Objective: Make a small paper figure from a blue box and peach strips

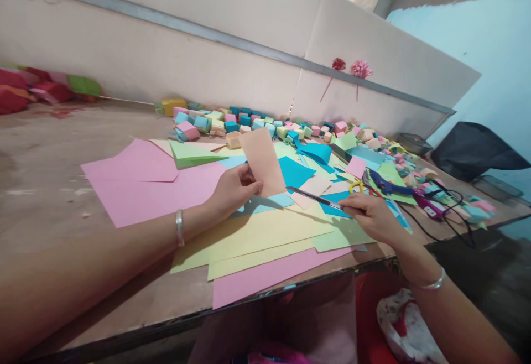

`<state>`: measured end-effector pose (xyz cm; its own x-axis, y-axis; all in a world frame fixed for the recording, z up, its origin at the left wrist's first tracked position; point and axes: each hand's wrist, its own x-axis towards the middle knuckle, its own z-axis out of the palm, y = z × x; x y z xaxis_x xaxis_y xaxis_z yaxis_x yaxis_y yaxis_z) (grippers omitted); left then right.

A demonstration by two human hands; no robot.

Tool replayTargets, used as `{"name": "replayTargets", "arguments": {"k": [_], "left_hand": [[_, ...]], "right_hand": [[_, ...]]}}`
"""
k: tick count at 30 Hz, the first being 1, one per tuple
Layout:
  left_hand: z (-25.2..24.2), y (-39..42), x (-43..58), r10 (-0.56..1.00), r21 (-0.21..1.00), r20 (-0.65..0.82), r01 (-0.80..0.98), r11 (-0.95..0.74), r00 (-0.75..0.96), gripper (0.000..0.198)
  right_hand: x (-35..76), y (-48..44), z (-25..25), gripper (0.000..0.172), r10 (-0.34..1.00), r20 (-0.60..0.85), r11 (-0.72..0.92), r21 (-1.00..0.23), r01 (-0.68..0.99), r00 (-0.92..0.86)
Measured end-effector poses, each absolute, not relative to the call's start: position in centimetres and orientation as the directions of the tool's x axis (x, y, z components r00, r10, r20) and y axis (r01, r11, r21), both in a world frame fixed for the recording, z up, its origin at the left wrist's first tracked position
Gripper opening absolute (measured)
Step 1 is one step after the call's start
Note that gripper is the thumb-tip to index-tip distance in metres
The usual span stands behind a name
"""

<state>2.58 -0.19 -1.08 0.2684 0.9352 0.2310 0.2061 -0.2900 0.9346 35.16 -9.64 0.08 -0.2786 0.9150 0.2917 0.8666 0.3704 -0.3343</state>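
A pale peach paper rectangle [264,162] stands raised over the sheets, its lower left edge pinched by my left hand [238,190]. My right hand [369,216] grips a slim dark pointed tool [313,196] with a paler section near the fingers; whether it is a pen or a blade I cannot tell. Its tip reaches the lower right corner of the peach paper. Beneath both hands lie overlapping coloured sheets: pink [191,192], yellow [257,237] and light green [342,235]. Just beyond my right fingers shows a yellow loop-shaped handle [355,187].
Many small folded paper boxes [232,126] line the wall side of the table. A purple-and-blue glue gun [429,204] with a black cord lies to the right, near a black bag [477,151]. Red paper pieces [50,92] sit far left. Paper flowers [362,69] hang on the wall.
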Motion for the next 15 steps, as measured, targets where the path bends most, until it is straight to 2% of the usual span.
{"name": "replayTargets", "arguments": {"k": [3,5,8,10,12,13,15], "left_hand": [[-1.1,-0.2,2.5,0.936,0.924,0.221,0.247,-0.291,0.273,0.02],[-1.1,-0.2,2.5,0.932,0.883,0.208,0.352,-0.31,0.297,0.023],[-1.1,-0.7,2.5,0.927,0.773,0.17,0.538,-0.336,0.334,0.045],[-0.9,-1.1,2.6,0.924,0.669,0.177,0.646,-0.366,0.34,0.066],[-0.7,-1.5,2.7,0.897,0.511,0.274,0.738,-0.44,0.346,0.074],[-0.6,-1.6,2.7,0.866,0.413,0.343,0.769,-0.488,0.365,0.07],[-0.4,-1.7,2.7,0.768,0.232,0.455,0.772,-0.592,0.452,0.047]], "right_hand": [[35.0,-9.5,0.0,0.026,0.904,0.278,0.404,-0.302,0.864,-0.326],[34.8,-9.4,0.2,0.027,0.899,0.251,0.424,-0.291,0.858,-0.359],[34.6,-9.2,0.4,0.03,0.899,0.202,0.436,-0.318,0.842,-0.389],[34.7,-9.0,0.3,0.034,0.899,0.171,0.439,-0.367,0.82,-0.404],[35.0,-8.8,0.0,0.034,0.89,0.153,0.452,-0.401,0.797,-0.429],[35.1,-8.8,-0.2,0.033,0.885,0.148,0.462,-0.404,0.79,-0.442],[35.3,-8.7,-0.6,0.032,0.875,0.146,0.479,-0.389,0.787,-0.461]]}}
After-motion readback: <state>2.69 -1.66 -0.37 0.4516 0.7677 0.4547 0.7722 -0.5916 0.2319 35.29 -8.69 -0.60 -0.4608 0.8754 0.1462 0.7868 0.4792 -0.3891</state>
